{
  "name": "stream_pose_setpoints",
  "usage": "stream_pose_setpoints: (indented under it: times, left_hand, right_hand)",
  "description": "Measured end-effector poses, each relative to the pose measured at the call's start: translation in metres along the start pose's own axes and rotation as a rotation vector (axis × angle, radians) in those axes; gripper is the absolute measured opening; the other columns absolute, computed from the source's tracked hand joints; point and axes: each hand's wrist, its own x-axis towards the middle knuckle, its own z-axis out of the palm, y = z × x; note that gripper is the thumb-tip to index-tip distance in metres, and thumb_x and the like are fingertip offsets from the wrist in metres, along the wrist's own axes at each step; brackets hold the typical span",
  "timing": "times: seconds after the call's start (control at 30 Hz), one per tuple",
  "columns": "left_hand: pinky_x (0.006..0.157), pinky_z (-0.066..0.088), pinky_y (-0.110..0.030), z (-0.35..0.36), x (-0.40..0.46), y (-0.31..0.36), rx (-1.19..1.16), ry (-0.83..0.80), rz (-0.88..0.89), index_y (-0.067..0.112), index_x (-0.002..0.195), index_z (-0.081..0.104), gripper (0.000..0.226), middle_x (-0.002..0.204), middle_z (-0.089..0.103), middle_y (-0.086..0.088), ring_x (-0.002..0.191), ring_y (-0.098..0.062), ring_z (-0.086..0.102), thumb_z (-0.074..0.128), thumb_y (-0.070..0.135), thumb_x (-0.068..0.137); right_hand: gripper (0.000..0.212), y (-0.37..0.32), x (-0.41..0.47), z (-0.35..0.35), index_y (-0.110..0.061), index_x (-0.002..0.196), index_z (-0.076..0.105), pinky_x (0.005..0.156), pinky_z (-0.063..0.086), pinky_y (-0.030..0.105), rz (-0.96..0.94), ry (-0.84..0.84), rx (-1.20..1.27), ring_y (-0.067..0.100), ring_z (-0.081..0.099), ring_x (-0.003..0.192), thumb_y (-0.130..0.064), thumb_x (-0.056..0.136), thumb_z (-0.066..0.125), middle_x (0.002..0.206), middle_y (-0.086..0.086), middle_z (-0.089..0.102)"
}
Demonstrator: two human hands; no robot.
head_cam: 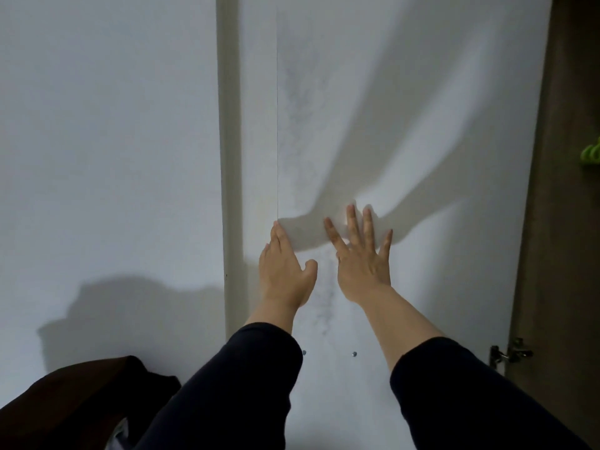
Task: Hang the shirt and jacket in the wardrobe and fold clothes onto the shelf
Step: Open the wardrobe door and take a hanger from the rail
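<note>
A: We see both hands at the frame's centre against the white wardrobe door (406, 157). Our left hand (285, 271) touches its edge, fingers together, holding nothing.

B: Our right hand (363, 258) lies flat, fingers spread wide, empty. A dark garment (74, 404) sits lower left; green hangers (592, 154) peek in at the right edge, beside the door's hinge (509, 352).
</note>
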Motion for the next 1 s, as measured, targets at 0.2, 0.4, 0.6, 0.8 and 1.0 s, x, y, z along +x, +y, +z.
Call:
stream_pose_setpoints:
  times: [0.2, 0.4, 0.6, 0.8, 1.0]
  left_hand:
    - [0.118, 0.017, -0.034, 0.01, 0.014, -0.009, 0.016, -0.013, 0.011, 0.006, 0.152, -0.001, 0.089, 0.161, 0.008, -0.007, 0.144, -0.022, 0.023, 0.053, 0.03, 0.086]
    - [0.117, -0.012, -0.047, 0.028, 0.015, 0.005, 0.248, 0.033, 0.098, 0.003, 0.151, -0.006, 0.08, 0.16, -0.012, -0.012, 0.149, -0.022, -0.009, 0.027, 0.038, 0.086]
    - [0.113, 0.017, -0.056, 0.055, 0.025, 0.062, 0.355, 0.035, 0.471, -0.002, 0.145, 0.03, 0.07, 0.155, 0.027, -0.014, 0.144, -0.025, 0.025, 0.029, 0.033, 0.084]
    - [0.119, 0.003, -0.051, 0.087, 0.025, 0.157, 0.288, -0.252, 0.813, 0.009, 0.153, 0.0, 0.069, 0.161, 0.0, -0.003, 0.149, -0.015, 0.002, 0.029, 0.028, 0.093]
    - [0.12, 0.001, -0.044, 0.125, 0.026, 0.241, 0.102, -0.25, 0.862, 0.014, 0.153, -0.007, 0.072, 0.162, -0.002, -0.001, 0.149, -0.014, 0.0, 0.034, 0.032, 0.096]
  right_hand:
    - [0.096, 0.014, 0.012, 0.018, -0.038, 0.139, -0.035, 0.109, -0.004, 0.066, -0.017, 0.062, -0.104, 0.03, -0.036, 0.14, -0.016, 0.093, 0.046, 0.146, 0.006, -0.047]
    - [0.09, 0.049, 0.009, 0.018, -0.039, 0.139, -0.033, 0.109, -0.008, 0.064, 0.021, 0.081, -0.175, 0.029, -0.034, 0.141, -0.016, 0.095, 0.042, 0.148, 0.006, -0.044]
    - [0.086, 0.132, -0.018, -0.016, -0.039, 0.142, -0.031, 0.109, -0.014, 0.062, 0.224, -0.052, -0.227, 0.027, -0.033, 0.141, -0.014, 0.096, 0.038, 0.145, 0.002, -0.047]
    - [0.06, 0.207, -0.055, -0.065, -0.034, 0.148, -0.02, 0.113, -0.012, 0.06, 0.443, -0.07, -0.263, 0.028, -0.03, 0.142, -0.031, 0.104, 0.02, 0.156, 0.006, -0.03]
    - [0.058, 0.277, -0.073, -0.097, -0.032, 0.152, -0.011, 0.116, -0.008, 0.057, 0.626, -0.082, -0.159, 0.022, -0.026, 0.144, -0.036, 0.104, 0.021, 0.159, 0.0, -0.023]
